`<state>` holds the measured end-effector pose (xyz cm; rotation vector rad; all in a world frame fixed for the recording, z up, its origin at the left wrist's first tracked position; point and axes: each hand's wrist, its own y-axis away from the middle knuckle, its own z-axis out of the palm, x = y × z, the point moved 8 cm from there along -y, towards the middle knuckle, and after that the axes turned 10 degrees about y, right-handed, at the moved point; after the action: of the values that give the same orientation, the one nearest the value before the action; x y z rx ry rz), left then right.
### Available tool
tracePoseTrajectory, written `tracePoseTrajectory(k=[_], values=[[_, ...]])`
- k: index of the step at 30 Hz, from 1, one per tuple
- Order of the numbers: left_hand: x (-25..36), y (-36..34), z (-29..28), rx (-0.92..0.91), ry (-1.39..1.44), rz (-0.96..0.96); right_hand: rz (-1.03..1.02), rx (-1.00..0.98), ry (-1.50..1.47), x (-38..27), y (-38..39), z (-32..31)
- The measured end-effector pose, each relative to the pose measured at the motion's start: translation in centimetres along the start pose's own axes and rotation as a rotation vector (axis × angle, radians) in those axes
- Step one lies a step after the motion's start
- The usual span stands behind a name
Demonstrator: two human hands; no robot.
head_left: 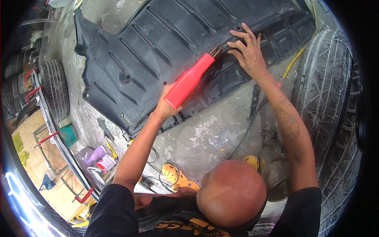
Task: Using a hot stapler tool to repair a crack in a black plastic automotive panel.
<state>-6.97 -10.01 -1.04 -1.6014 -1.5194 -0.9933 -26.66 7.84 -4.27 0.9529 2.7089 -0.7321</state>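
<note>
A large black ribbed plastic panel [152,43] lies across the upper middle on the concrete floor. My left hand [167,103] is closed round a red tool [187,81], whose two thin metal prongs reach the panel near a long ridge. My right hand [246,53] is just right of the prongs, fingers spread and bent, fingertips on the panel along that ridge. The tool covers part of my left hand.
Large tyres [319,91] line the right, another tyre [55,91] the left. A clamped wooden board [43,170], purple cup [98,154], tin [106,164] and cables stand or lie lower left. A bald head [231,193] and orange clogs [171,173] show between my arms.
</note>
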Motion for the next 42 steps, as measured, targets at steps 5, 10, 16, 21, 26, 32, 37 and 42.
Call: tracePoseTrajectory(k=[5,10,16,21,26,32,37,42], values=[[-0.4,0.1,0.5,-0.058,-0.006,-0.017,0.002,-0.007,0.006,0.2,0.2,0.0],[-0.1,0.0,0.1,-0.040,0.005,-0.046,-0.002,-0.005,-0.016,0.1,0.0,0.0],[-0.8,0.2,0.3,-0.041,0.024,-0.035,-0.003,-0.004,0.005,0.1,0.0,0.1],[-0.6,0.3,0.3,-0.035,-0.005,-0.034,-0.007,-0.006,0.011,0.1,0.1,0.1],[-0.1,0.3,0.2,-0.017,-0.041,0.024,0.002,-0.014,0.011,0.2,0.0,0.2],[-0.6,0.2,0.3,-0.027,0.043,-0.034,0.002,-0.013,0.005,0.1,0.0,0.2],[0.6,-0.3,0.1,0.034,-0.030,0.055,0.005,-0.017,0.006,0.3,0.1,0.2],[-0.8,0.4,0.3,-0.039,0.004,-0.024,-0.002,-0.015,0.009,0.1,0.0,0.3]])
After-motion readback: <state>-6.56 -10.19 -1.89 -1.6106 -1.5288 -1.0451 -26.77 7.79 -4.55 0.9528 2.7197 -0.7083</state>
